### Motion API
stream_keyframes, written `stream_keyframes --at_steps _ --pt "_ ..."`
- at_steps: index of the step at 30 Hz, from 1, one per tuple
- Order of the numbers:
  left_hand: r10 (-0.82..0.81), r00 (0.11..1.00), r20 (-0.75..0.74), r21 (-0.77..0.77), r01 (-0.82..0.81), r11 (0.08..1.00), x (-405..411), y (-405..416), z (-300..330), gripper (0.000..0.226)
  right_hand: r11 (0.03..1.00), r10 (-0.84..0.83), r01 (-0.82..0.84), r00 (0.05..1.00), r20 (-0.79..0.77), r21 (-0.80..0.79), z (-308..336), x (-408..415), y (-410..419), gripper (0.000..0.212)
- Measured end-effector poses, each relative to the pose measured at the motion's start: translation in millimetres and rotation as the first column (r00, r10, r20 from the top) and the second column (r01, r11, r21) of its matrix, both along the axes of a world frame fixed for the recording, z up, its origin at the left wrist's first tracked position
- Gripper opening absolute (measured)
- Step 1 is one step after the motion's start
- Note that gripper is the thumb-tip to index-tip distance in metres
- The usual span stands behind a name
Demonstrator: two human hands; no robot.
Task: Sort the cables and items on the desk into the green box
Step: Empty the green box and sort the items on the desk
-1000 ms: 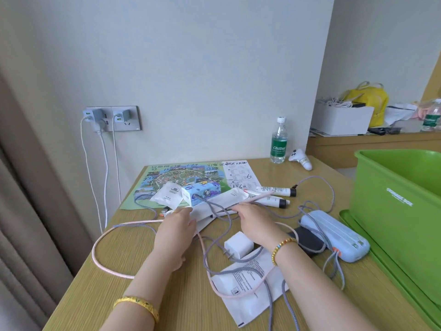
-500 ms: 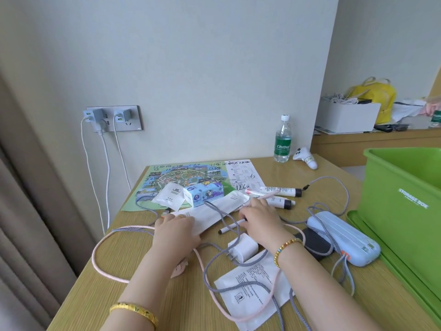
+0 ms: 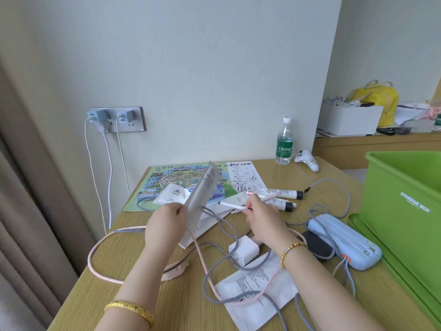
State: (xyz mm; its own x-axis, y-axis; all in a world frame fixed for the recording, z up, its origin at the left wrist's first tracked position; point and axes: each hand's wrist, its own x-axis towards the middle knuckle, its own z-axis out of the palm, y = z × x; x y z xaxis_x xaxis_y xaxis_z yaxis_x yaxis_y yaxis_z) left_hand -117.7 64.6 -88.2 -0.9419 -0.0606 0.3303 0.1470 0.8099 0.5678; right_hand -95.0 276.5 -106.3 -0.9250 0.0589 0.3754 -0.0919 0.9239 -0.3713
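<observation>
Left hand [image 3: 164, 223] lifts a white packet [image 3: 202, 189]; right hand [image 3: 263, 219] pinches a pen [image 3: 232, 206].

Home-like room; wooden desk [image 3: 133, 283], curtain [image 3: 28, 211], wall sockets [image 3: 118, 119]

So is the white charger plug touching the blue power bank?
Apart. The head view shows the white charger plug separated from the blue power bank by the right hand and wrist.

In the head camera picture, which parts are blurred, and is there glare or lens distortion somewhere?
Head view: the paper packet lifted by the left hand is smeared by motion, its print unreadable; the right hand and its white pen are slightly soft. The desk shows mild glare near the water bottle. Wide-angle distortion bends the curtain at the left edge. Lighting is soft, shadows faint.
</observation>
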Motion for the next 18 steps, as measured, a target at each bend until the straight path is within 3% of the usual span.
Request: stream_keyframes --at_steps 2,4,7,11,18 --pt "-0.006 0.999 0.043 0.214 -0.003 0.977 -2 -1 2 0.026 0.970 -0.017 0.016 1.000 -0.001 -0.243 6 -1 0 0.011" --pt "-0.039 0.995 0.090 0.449 -0.005 0.893 -1 -2 4 0.022 0.896 -0.021 0.011 1.000 -0.018 -0.443 12 -2 1 0.011" --pt "-0.081 0.988 0.128 0.671 -0.026 0.741 3 -3 9 0.021 0.811 -0.014 -0.024 0.998 -0.060 -0.585 22 1 -1 0.019" --pt "-0.043 0.999 0.017 0.645 0.022 0.764 15 6 17 0.028 0.765 -0.030 -0.023 0.997 -0.071 -0.643 32 13 -6 0.028" --pt "-0.050 0.946 -0.319 0.449 0.198 0.871 69 37 45 0.021 0.721 -0.073 -0.091 0.976 -0.207 -0.687 68 68 4 0.022"
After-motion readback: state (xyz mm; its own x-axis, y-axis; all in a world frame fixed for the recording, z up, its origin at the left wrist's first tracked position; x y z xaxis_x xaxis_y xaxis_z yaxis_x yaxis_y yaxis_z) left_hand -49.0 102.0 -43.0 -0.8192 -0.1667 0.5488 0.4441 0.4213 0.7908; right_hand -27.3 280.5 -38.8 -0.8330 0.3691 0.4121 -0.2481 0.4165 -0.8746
